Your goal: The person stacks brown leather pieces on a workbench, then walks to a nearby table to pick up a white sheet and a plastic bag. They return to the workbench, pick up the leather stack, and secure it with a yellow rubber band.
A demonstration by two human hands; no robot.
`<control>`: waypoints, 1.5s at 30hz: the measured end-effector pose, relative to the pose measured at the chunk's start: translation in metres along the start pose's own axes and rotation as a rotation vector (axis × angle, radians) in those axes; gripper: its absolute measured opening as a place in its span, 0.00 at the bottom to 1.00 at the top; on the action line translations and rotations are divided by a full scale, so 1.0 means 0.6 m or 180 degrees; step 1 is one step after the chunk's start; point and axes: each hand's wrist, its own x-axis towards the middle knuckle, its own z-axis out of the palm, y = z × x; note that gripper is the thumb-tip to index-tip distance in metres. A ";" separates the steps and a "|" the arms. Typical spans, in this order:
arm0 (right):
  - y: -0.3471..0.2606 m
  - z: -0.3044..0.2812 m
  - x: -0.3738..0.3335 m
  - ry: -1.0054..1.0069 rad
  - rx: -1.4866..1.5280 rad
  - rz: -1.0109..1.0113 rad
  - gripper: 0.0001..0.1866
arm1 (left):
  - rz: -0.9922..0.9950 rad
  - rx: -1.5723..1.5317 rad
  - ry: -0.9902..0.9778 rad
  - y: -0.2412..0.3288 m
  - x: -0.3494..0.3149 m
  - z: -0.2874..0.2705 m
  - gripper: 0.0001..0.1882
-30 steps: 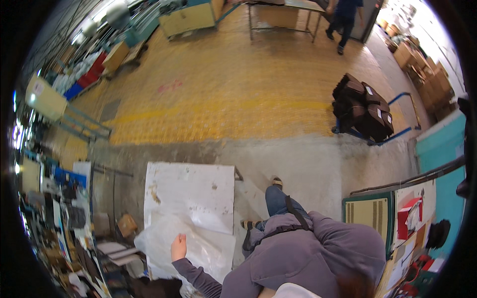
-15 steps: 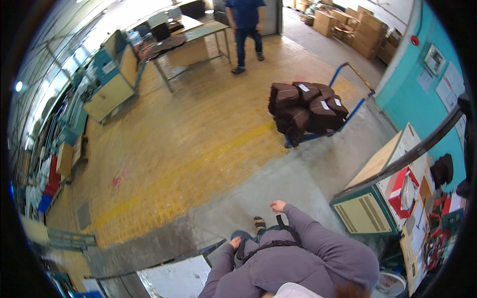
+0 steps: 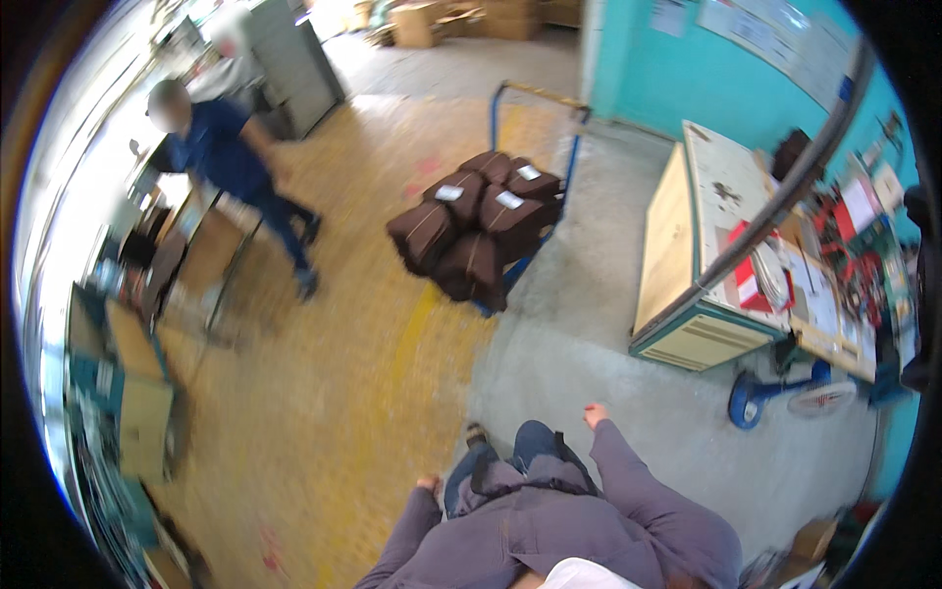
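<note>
My left hand [image 3: 429,483] hangs low beside my left thigh, small and blurred, so its finger pose cannot be made out. On the other side, my right hand [image 3: 595,415] is held out from my hip over the grey floor, fingers loosely bent and nothing visible in them. Neither hand touches anything that I can see. Ahead stands a blue-framed platform trolley [image 3: 575,157], stacked with several dark brown bundles [image 3: 471,265] that carry white labels. The trolley is well beyond reach of both hands.
A person in dark blue [image 3: 231,147] stands ahead left near a work table [image 3: 211,260]. To the right is a cream and green cabinet [image 3: 664,250] with a red box [image 3: 751,280] on top. A blue-based fan [image 3: 748,401] sits beside it. Cartons [image 3: 417,25] lie beyond the doorway.
My view has turned right, so the trolley and the person now appear further left. More of the cabinet and the fan shows. My right hand has moved outward from my body.
</note>
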 end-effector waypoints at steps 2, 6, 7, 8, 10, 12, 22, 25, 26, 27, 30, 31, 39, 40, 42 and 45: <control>-0.040 -0.021 -0.018 -0.0046 0.1121 0.0913 0.17 | -0.0596 0.1554 -0.0238 0.029 -0.008 -0.082 0.13; -0.012 -0.026 -0.074 0.0080 0.1961 0.1114 0.16 | -0.0690 0.2883 -0.0905 0.165 0.030 -0.151 0.13; 0.019 -0.011 -0.074 0.0097 0.1746 0.0998 0.16 | -0.0618 0.3094 -0.0996 0.216 0.057 -0.140 0.14; 0.059 0.013 -0.080 0.0127 0.1504 0.0879 0.16 | -0.0527 0.3293 -0.1092 0.267 0.090 -0.118 0.14; 0.045 0.054 -0.099 0.0053 0.1587 0.1502 0.17 | -0.0280 0.3529 -0.1088 0.371 0.153 -0.067 0.14; 0.053 0.063 -0.119 -0.0215 0.1057 0.1878 0.17 | 0.0126 0.3775 -0.1100 0.483 0.225 0.028 0.15; -0.039 -0.215 0.281 0.0863 0.0159 0.1171 0.21 | 0.2088 0.1716 -0.1789 1.023 0.389 0.630 0.16; -0.088 -0.364 0.452 0.1431 0.2048 0.0600 0.12 | 0.2211 0.1539 -0.2391 1.114 0.320 0.785 0.16; -0.182 -0.415 0.518 0.0975 0.2467 0.0749 0.14 | 0.2296 0.1344 -0.2455 1.158 0.330 0.793 0.16; -0.272 -0.464 0.567 0.0511 0.2833 0.0934 0.17 | 0.2492 0.1768 -0.2397 1.177 0.346 0.791 0.16; -0.335 -0.569 0.687 0.0418 0.2017 0.0582 0.17 | 0.2790 0.3411 -0.3054 1.212 0.362 0.854 0.16; -0.344 -0.589 0.716 0.0411 0.1436 0.0484 0.17 | 0.2651 0.4173 -0.3493 1.256 0.359 0.878 0.18; -0.475 -0.696 0.872 -0.0125 0.2665 0.0121 0.17 | 0.1848 0.4351 -0.3079 1.670 0.493 1.048 0.27; -0.484 -0.710 0.875 -0.0097 0.2757 0.0169 0.17 | 0.1457 0.4405 -0.2882 1.689 0.515 1.062 0.27; -0.499 -0.781 0.908 0.0016 0.2894 0.0269 0.18 | 0.1713 0.4699 -0.2955 1.745 0.548 1.108 0.26; -0.515 -0.897 0.952 0.0115 0.3061 0.0392 0.20 | 0.1744 0.4097 -0.3353 1.784 0.590 1.172 0.25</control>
